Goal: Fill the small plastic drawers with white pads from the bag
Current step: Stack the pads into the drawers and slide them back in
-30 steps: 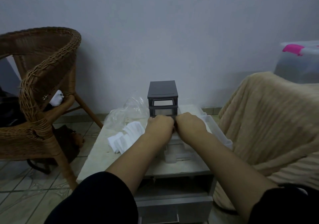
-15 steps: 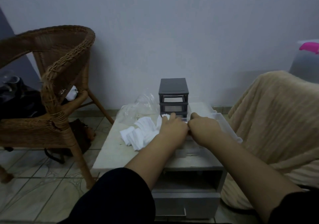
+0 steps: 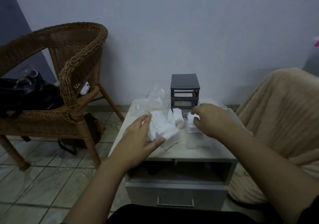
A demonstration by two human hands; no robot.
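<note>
Filling under way: the right hand (image 3: pixel 213 120) pinches white pads (image 3: pixel 190 119) in the clear drawer (image 3: pixel 187 129), centre table; the left hand (image 3: pixel 136 137), fingers straight, flanks the loose stack (image 3: pixel 164 129) to its left. Next, probably, a firm grasp.

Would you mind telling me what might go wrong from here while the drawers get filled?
First, the loose pad pile lies near the front edge of the table, so the left hand closing on it might push pads off. Second, the right hand pinches a few pads at the clear drawer, which looks light and stands free; pressing them in could slide or tip it.
</note>
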